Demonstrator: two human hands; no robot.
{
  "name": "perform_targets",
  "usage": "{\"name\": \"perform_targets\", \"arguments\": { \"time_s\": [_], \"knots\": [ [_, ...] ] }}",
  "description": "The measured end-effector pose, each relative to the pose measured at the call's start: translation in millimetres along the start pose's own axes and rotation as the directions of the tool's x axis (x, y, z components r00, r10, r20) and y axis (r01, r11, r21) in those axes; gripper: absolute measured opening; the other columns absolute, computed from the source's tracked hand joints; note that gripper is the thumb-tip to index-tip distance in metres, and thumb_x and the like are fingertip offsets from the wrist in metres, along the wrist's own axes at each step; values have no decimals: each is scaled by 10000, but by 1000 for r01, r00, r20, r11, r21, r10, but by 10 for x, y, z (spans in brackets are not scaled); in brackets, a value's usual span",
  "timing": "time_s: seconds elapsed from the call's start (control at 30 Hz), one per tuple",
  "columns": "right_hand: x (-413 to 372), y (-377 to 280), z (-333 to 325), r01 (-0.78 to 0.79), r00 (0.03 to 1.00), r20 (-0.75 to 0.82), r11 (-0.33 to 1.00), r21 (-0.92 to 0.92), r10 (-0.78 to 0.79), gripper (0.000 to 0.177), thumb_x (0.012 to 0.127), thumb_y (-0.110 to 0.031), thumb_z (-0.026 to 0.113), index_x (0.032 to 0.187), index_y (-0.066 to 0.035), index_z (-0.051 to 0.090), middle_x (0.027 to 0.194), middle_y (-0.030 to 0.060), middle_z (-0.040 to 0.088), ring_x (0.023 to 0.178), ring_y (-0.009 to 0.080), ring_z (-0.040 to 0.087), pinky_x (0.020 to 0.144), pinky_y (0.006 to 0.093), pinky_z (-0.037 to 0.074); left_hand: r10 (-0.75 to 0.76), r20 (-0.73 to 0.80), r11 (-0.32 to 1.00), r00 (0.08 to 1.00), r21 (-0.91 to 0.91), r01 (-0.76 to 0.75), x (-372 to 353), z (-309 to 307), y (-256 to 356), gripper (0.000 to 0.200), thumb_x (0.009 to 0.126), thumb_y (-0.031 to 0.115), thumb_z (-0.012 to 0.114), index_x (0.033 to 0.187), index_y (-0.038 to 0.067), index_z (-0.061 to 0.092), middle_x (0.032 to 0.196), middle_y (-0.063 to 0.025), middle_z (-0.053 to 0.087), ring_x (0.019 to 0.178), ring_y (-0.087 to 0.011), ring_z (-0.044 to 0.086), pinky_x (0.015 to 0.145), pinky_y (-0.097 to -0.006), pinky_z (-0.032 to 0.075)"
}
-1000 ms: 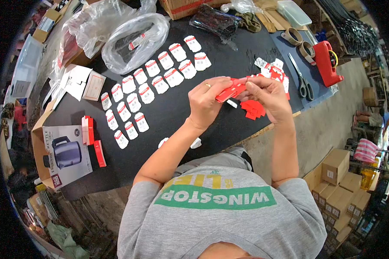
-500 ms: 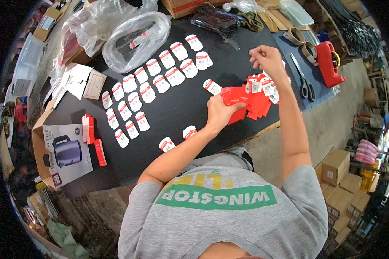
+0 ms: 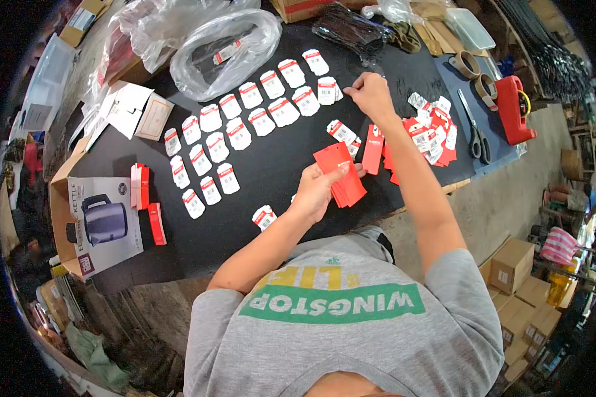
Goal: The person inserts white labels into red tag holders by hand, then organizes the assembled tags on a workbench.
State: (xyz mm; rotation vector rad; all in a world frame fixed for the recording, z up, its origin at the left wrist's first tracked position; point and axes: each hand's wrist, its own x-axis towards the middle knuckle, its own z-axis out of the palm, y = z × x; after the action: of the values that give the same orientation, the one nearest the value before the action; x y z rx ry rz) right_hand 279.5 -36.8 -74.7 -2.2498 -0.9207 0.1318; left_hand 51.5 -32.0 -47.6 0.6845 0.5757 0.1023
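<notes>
My left hand (image 3: pixel 313 190) grips a fanned stack of red tags (image 3: pixel 341 177) over the near part of the black table. My right hand (image 3: pixel 371 96) is closed in a pinch beside a stack of white-and-red barcode tags (image 3: pixel 326 91) at the right end of the laid-out rows; what its fingertips hold, if anything, is too small to make out. Between the hands lies a small group of barcode tags (image 3: pixel 343 134), with a single red tag (image 3: pixel 373 149) by my right forearm. To the right of that forearm is a loose heap of red and white tags (image 3: pixel 437 135).
Rows of tag stacks (image 3: pixel 237 133) cover the table's middle. Scissors (image 3: pixel 473 129), tape rolls (image 3: pixel 465 64) and a red tape dispenser (image 3: pixel 512 109) lie right. A kettle box (image 3: pixel 106 225) and red tag bundles (image 3: pixel 156 223) stand left, clear plastic bags (image 3: pixel 228 53) at the back.
My right hand has moved left, from above the loose heap to the end of the tag rows. My left hand has drawn the red stack slightly left and nearer me, apart from the heap.
</notes>
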Motion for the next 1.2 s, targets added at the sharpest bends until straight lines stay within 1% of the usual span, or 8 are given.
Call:
{"name": "perform_targets", "arguments": {
  "time_s": [0.3, 0.4, 0.5, 0.57, 0.6, 0.83, 1.03, 1.2],
  "knots": [
    [23, -80, 128, -115, 993, 18, 990, -85, 116, 140, 715, -103, 703, 723, 33, 670, 789, 239, 657, 768, 348, 664, 704, 385, 503, -95, 99, 995, 991, -12, 97, -68, -25, -24, 278, 898, 97, 588, 1135, -42, 546, 1104, -183, 631, 1033, -270, 622, 900, -402, 507],
    [73, -13, 130, -110, 993, 56, 993, 33, 108, 135, 729, -102, 679, 752, 31, 681, 809, 243, 658, 799, 377, 653, 744, 418, 509, -16, 33, 999, 999, -41, 17, -99, -45, 69, 266, 887, 94, 604, 1111, -41, 555, 1082, -183, 636, 1016, -271, 630, 882, -397, 518],
    [51, -151, -39, -78, 997, 24, 957, 280, 74, 176, 783, -139, 677, 813, 33, 662, 743, 184, 667, 678, 267, 663, 636, 347, 516, 15, -7, 1000, 1000, -17, -15, -185, -85, 193, 241, 878, 88, 619, 1075, -40, 566, 1051, -177, 644, 975, -266, 644, 842, -379, 537],
    [-50, -486, -381, -180, 982, 162, 766, 618, 100, 183, 846, -150, 646, 888, 27, 627, 676, 108, 647, 594, 142, 625, 530, 255, 476, 90, -49, 996, 995, 21, -89, -232, -113, 262, 225, 867, 83, 634, 1048, -37, 574, 1026, -168, 648, 927, -254, 655, 802, -364, 551],
    [-93, -600, -505, -179, 979, 186, 776, 605, 81, 122, 876, -82, 601, 926, 29, 599, 689, 84, 639, 582, 94, 615, 485, 213, 454, 129, -52, 992, 990, 12, -128, -237, -142, 274, 216, 859, 78, 645, 1033, -36, 586, 1005, -157, 656, 884, -233, 661, 778, -356, 554],
    [-354, -1048, -977, 88, 996, -54, 625, 775, -72, 114, 849, -13, 616, 943, 50, 606, 763, 122, 651, 636, 154, 647, 559, 252, 528, 412, -173, 896, 895, 258, -362, -196, -287, 451, 206, 821, 42, 688, 1002, -36, 629, 935, -116, 681, 796, -144, 661, 704, -274, 543],
    [-707, -1214, -1036, -95, 941, 276, 632, 769, -195, 88, 832, -5, 627, 901, 50, 630, 755, 70, 644, 622, 124, 634, 536, 229, 503, 535, -218, 803, 816, 431, -412, -232, -118, 622, 177, 782, 58, 736, 915, -37, 668, 836, -74, 688, 712, -82, 623, 650, -237, 513],
    [-908, -1156, -747, -148, 950, 295, 677, 721, -107, 73, 836, 7, 611, 890, 56, 621, 762, 72, 648, 613, 109, 624, 531, 225, 502, 675, -154, 630, 722, 629, -455, -173, -26, 609, 151, 769, 65, 746, 875, -26, 689, 758, -32, 682, 664, -48, 589, 609, -221, 490]
  ]
}}
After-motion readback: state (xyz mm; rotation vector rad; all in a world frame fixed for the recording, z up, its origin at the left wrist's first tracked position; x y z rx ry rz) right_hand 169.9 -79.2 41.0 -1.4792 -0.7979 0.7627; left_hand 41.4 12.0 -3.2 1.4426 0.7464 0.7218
